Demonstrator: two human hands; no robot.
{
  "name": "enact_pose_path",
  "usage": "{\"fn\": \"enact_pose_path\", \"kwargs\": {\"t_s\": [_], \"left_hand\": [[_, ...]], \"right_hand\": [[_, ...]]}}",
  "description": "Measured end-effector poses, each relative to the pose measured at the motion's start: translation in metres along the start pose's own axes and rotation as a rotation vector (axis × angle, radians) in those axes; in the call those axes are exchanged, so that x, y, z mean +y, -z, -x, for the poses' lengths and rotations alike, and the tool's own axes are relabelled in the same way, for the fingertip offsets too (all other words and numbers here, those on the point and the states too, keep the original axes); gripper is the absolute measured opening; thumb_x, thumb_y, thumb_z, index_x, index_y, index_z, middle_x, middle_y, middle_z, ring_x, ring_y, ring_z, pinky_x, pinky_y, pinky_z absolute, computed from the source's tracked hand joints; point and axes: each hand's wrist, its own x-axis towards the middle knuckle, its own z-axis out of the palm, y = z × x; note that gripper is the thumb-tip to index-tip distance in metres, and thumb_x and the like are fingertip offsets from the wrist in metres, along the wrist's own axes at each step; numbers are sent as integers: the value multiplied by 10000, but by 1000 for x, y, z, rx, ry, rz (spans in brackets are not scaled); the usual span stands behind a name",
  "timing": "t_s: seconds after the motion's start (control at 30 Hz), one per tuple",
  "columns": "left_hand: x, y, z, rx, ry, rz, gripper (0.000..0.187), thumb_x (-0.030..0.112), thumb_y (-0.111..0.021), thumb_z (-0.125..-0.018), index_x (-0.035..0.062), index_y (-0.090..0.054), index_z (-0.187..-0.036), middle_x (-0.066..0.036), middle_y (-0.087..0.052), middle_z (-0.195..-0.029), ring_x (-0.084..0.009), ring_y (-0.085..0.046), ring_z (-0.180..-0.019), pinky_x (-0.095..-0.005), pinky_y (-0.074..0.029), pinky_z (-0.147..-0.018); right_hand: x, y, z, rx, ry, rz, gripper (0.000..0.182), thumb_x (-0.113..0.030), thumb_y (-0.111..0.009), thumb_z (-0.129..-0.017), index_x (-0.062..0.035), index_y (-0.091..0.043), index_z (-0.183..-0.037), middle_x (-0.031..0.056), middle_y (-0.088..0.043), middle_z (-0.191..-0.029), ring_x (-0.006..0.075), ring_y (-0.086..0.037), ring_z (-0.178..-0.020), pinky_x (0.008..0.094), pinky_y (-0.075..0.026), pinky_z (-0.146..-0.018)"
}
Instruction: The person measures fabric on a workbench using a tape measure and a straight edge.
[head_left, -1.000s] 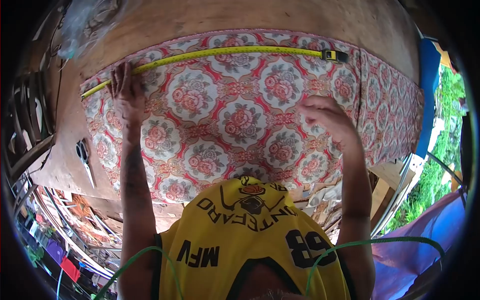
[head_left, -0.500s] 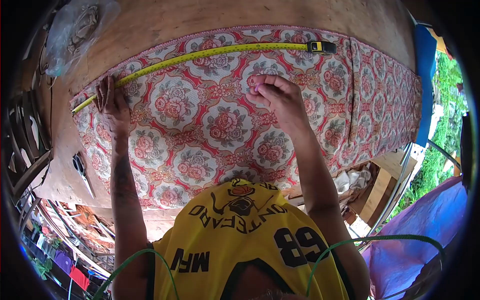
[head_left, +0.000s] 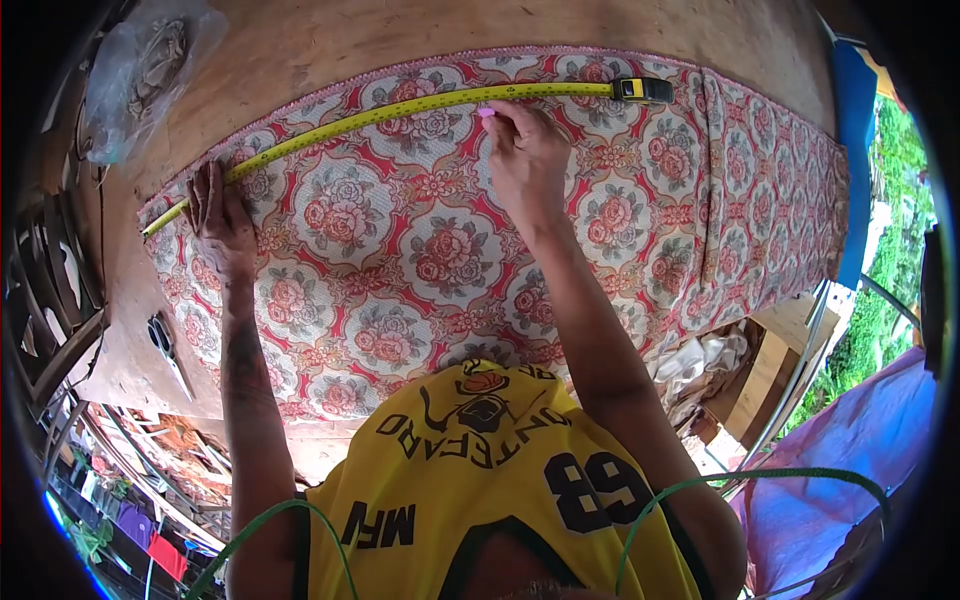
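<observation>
Floral red-and-cream fabric lies spread before me. A yellow tape measure runs along its far edge, its black-and-yellow case at the right end. At the tape's left end, my left hand rests over the blade with its fingers extended, pressing it on the fabric. My right hand pinches a small pink piece just below the tape's near edge, around the middle of its length.
Scissors lie on the wooden table at the left. A clear plastic bag sits at the far left corner. Blue material hangs at the right edge, and a wooden box stands below the fabric's right side.
My right hand has moved left and away from my body, up to the tape, with the pink piece in its fingers. My left hand has stayed nearly in place.
</observation>
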Motion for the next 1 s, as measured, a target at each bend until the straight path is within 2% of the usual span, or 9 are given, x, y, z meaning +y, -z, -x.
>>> {"fn": "enact_pose_path", "kwargs": {"t_s": [0.1, 0.2, 0.3, 0.37, 0.47, 0.6, 0.67, 0.8, 1.0], "left_hand": [[1, 0, 0, -4, 19, -7, 412, 198, -493, -985, 61, -591, -1360, -214, -552, -1399, -435, -475, -1328, -532, -300, -1133], [-1, -1, 0, -6, 12, 1, 411, 208, -493, -985, 64, -596, -1357, -218, -545, -1404, -434, -470, -1332, -529, -299, -1134], [1, -1, -1, 17, 3, -8, 401, 187, -504, -982, 57, -598, -1350, -216, -560, -1385, -432, -496, -1301, -537, -311, -1121], [5, 3, -4, 24, -5, 18, 387, 168, -509, -977, 61, -607, -1336, -211, -577, -1361, -420, -505, -1291, -533, -322, -1111], [14, 6, -5, -16, 1, 40, 382, 155, -494, -990, 69, -594, -1348, -191, -570, -1375, -389, -479, -1324, -510, -311, -1124], [-2, -2, 3, -145, 36, -54, 367, 134, -526, -986, 149, -573, -1349, -108, -549, -1405, -317, -422, -1393, -504, -282, -1139], [0, 2, 7, -3, 89, 44, 444, 259, -596, -933, 162, -552, -1363, -134, -548, -1389, -338, -430, -1368, -568, -253, -1146], [12, 20, -5, -40, 188, 65, 470, 315, -531, -951, 85, -578, -1358, -185, -488, -1465, -422, -398, -1387, -595, -226, -1167], [14, 22, -3, 24, 198, 96, 457, 285, -568, -928, 79, -597, -1335, -190, -524, -1423, -413, -399, -1388, -591, -226, -1172]], "right_hand": [[4, -8, 1, 53, 99, 57, 145, 33, -643, -865, -35, -655, -994, 163, -662, -862, 341, -662, -723, 415, -531, -630], [2, -11, 0, 48, 60, 151, 124, -47, -700, -873, -42, -688, -996, 149, -702, -927, 259, -701, -745, 354, -556, -629], [3, -16, 0, 48, 46, 216, 116, -73, -698, -873, -53, -684, -986, 153, -700, -929, 279, -700, -756, 369, -558, -636], [4, -20, -1, 71, 119, 202, 163, -4, -668, -835, -55, -594, -971, 182, -639, -846, 384, -640, -754, 477, -521, -631], [7, -21, -4, 97, 230, 212, 156, -12, -674, -817, -57, -604, -949, 176, -637, -831, 388, -635, -753, 491, -515, -651], [14, -27, 3, 61, 146, 188, 135, -66, -683, -835, -76, -678, -969, 145, -684, -885, 350, -666, -788, 440, -531, -693], [6, -24, -2, 37, 243, 213, 135, -50, -694, -843, -69, -698, -977, 128, -700, -898, 303, -692, -798, 399, -554, -699], [2, -24, -3, 2, 237, 360, 113, -44, -715, -836, -55, -703, -948, 123, -706, -900, 271, -704, -779, 355, -578, -663], [-8, -23, -4, -82, 119, 473, 124, -97, -695, -858, -43, -704, -969, 116, -712, -913, 274, -699, -783, 378, -568, -678]]}}
